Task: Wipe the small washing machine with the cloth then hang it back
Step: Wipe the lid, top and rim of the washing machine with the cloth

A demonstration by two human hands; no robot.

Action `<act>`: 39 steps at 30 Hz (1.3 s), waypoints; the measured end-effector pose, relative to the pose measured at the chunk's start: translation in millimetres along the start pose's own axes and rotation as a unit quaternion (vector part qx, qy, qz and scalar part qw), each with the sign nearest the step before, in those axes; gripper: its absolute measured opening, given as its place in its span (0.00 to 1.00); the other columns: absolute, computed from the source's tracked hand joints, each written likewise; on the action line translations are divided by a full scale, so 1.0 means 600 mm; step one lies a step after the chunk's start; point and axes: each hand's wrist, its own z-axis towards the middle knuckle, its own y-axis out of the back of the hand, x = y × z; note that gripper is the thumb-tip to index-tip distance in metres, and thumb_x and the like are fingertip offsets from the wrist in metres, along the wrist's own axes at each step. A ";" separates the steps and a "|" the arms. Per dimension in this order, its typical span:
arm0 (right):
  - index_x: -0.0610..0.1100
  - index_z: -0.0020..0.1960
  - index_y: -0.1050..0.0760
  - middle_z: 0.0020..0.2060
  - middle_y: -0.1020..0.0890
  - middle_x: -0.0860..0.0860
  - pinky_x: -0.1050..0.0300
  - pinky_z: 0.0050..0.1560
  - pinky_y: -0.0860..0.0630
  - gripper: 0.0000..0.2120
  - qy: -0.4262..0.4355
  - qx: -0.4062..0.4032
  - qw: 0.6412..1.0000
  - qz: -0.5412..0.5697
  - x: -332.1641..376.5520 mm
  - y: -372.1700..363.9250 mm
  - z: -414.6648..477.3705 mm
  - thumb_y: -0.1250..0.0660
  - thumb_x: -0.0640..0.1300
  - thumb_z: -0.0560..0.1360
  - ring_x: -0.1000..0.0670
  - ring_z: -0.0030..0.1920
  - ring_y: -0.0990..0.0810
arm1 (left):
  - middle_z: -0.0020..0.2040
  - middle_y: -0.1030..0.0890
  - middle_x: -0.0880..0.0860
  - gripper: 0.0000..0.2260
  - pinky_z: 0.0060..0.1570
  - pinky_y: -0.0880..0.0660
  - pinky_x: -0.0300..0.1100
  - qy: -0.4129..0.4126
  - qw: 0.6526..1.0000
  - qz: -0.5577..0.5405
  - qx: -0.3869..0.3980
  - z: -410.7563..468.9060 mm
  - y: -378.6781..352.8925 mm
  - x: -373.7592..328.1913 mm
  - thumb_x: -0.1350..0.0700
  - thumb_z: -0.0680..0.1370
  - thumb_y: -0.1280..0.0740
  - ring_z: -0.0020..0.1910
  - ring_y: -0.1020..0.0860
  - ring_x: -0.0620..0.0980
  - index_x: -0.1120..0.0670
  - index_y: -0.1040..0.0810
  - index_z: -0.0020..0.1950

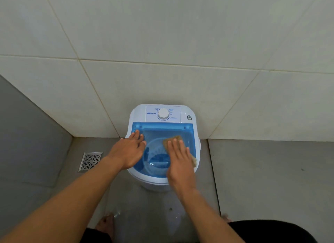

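The small white washing machine (184, 114) stands on the floor against the tiled wall, with a clear blue lid and a round white dial on its back panel. A brown cloth (173, 140) lies flat on the right half of the lid. My right hand (179, 161) presses down on the cloth with fingers spread, covering most of it. My left hand (129, 151) rests flat on the lid's left edge, fingers apart, holding nothing. Through the lid the drum and its pulsator show.
A metal floor drain (91, 161) sits in the grey floor left of the machine. White tiled wall (162, 43) rises right behind it. My bare feet (105, 223) and dark shorts are at the bottom edge, close to the machine's front.
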 end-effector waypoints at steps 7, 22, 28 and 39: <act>0.47 0.78 0.44 0.76 0.38 0.49 0.45 0.77 0.50 0.36 0.236 0.111 0.963 -0.073 0.028 -0.023 -0.063 0.49 0.41 0.69 0.48 0.78 0.49 | 0.80 0.52 0.51 0.24 0.74 0.48 0.47 0.011 1.000 -0.005 0.004 -0.006 0.009 -0.008 0.47 0.84 0.56 0.78 0.47 0.51 0.52 0.49 0.80; 0.45 0.79 0.49 0.79 0.48 0.48 0.43 0.77 0.56 0.35 -0.056 0.003 0.998 -0.003 -0.048 0.022 0.003 0.48 0.35 0.73 0.49 0.78 0.58 | 0.80 0.50 0.52 0.24 0.72 0.42 0.49 0.001 1.000 -0.020 -0.024 -0.005 -0.002 -0.004 0.48 0.84 0.55 0.77 0.43 0.53 0.54 0.43 0.78; 0.42 0.76 0.39 0.75 0.37 0.44 0.44 0.75 0.48 0.33 0.058 0.034 0.998 -0.018 0.048 -0.024 -0.022 0.49 0.37 0.70 0.46 0.77 0.49 | 0.80 0.47 0.51 0.24 0.71 0.41 0.50 0.032 0.998 -0.047 -0.021 -0.006 0.010 -0.010 0.46 0.84 0.56 0.75 0.39 0.56 0.53 0.47 0.79; 0.47 0.76 0.38 0.75 0.36 0.49 0.44 0.73 0.41 0.26 0.332 0.087 0.931 -0.129 0.022 -0.044 -0.087 0.47 0.41 0.78 0.46 0.77 0.42 | 0.80 0.47 0.50 0.26 0.71 0.42 0.49 0.048 0.996 -0.071 -0.007 -0.009 0.019 -0.009 0.44 0.83 0.57 0.75 0.39 0.56 0.52 0.49 0.80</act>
